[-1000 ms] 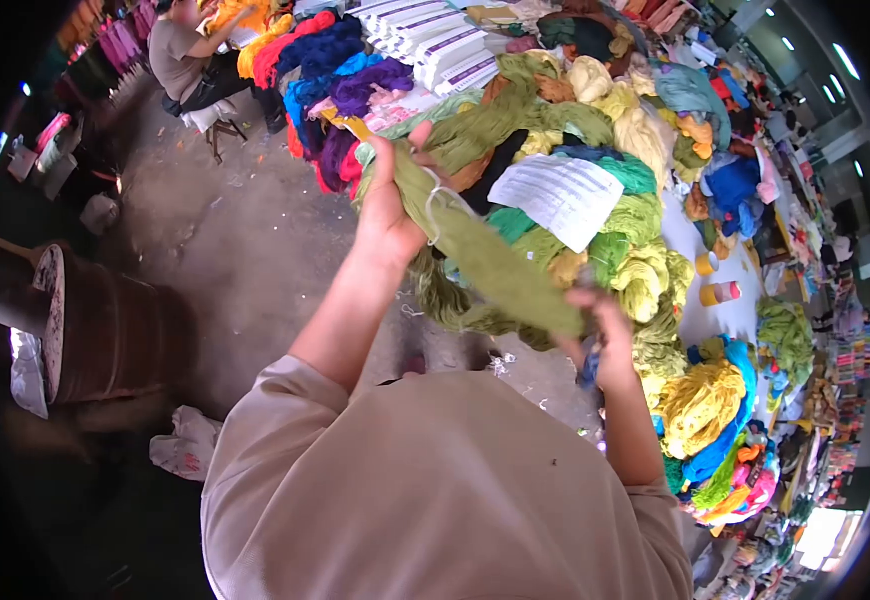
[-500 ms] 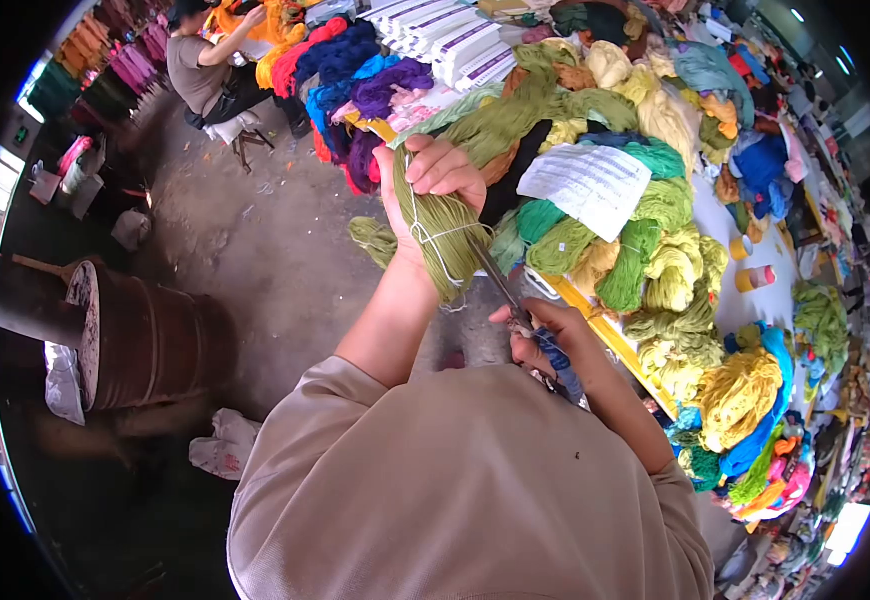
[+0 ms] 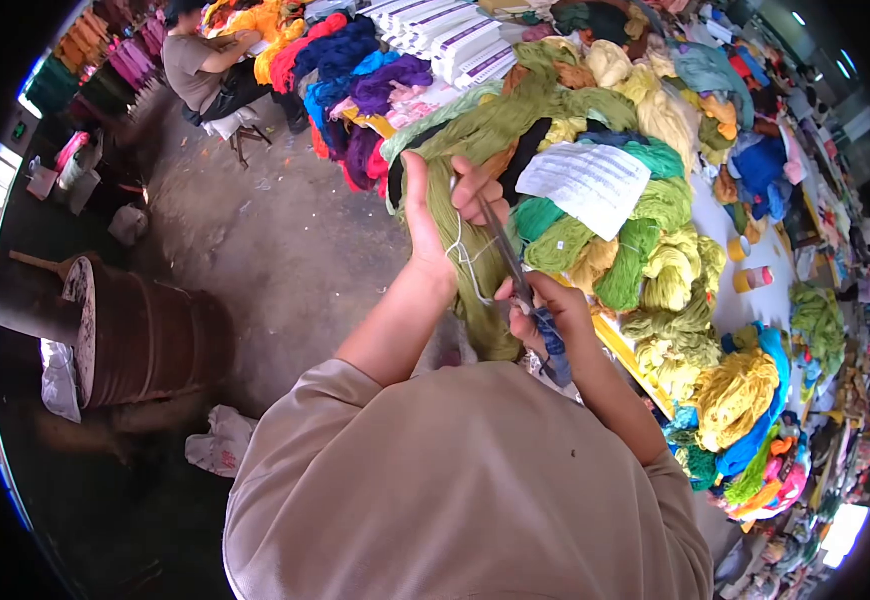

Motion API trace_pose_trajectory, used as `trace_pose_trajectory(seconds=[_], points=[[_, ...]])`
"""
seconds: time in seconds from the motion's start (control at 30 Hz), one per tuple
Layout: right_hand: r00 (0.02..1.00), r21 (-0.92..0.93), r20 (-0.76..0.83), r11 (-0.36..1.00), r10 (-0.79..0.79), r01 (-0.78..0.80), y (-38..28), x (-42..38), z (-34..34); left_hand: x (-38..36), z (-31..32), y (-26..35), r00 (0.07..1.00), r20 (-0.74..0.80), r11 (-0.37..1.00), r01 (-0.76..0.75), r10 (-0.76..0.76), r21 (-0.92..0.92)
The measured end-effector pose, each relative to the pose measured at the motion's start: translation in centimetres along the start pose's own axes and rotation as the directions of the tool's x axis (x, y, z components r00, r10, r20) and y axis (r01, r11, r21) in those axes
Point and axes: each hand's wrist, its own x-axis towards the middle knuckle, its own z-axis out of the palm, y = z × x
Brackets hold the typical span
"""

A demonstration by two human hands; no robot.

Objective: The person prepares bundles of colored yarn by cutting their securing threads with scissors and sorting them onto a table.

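Observation:
A long skein of olive-green yarn (image 3: pixel 470 275) runs from the table through my left hand (image 3: pixel 430 235) and hangs down toward my lap. My left thumb stands up along one side of it, while the fingers curl over the other. White tie string (image 3: pixel 467 258) loops across the strands below those fingers. In my right hand (image 3: pixel 557 312) is a pair of scissors (image 3: pixel 508 250), its handles wrapped in blue cloth. The blades point up and left, their tips by my left fingers and over the yarn.
Skeins of many colours cover the table (image 3: pixel 623 345) on my right, with a written paper sheet (image 3: pixel 585 188) on top. Stacked white packs (image 3: pixel 445 45) lie at the back. A rusty drum (image 3: pixel 155 330) stands left. Another person (image 3: pixel 200 65) sits at the far left.
The bunched yarn in my left hand has dropped and now hangs longer. My left thumb and fingers have spread wider apart. The scissor blades have shifted up, closer to my left fingers.

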Motion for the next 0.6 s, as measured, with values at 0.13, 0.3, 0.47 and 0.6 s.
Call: trace_pose_trajectory(seconds=[0.13, 0.3, 0.47, 0.6], points=[[0.986, 0.121, -0.144, 0.988, -0.080, 0.097, -0.8, 0.1, -0.6, 0.1, -1.0, -0.5, 0.994, -0.113, 0.983, 0.022, -0.001, 0.184], [0.826, -0.627, 0.153, 0.593, -0.542, 0.505, -3.0, 3.6, -2.3, 0.9, -1.2, -2.2, 0.952, -0.306, 0.870, 0.139, 0.013, 0.473], [0.935, -0.150, -0.112, 0.936, -0.336, 0.318, 2.7, -0.7, -3.2, 1.4, -2.6, -1.2, 0.918, -0.366, 0.859, 0.063, 0.149, 0.509], [0.996, -0.057, 0.058, 0.996, 0.072, -0.069, 2.7, -8.0, -7.8, 1.7, -2.5, 1.5, 0.934, -0.305, 0.920, -0.058, 0.187, 0.387]])
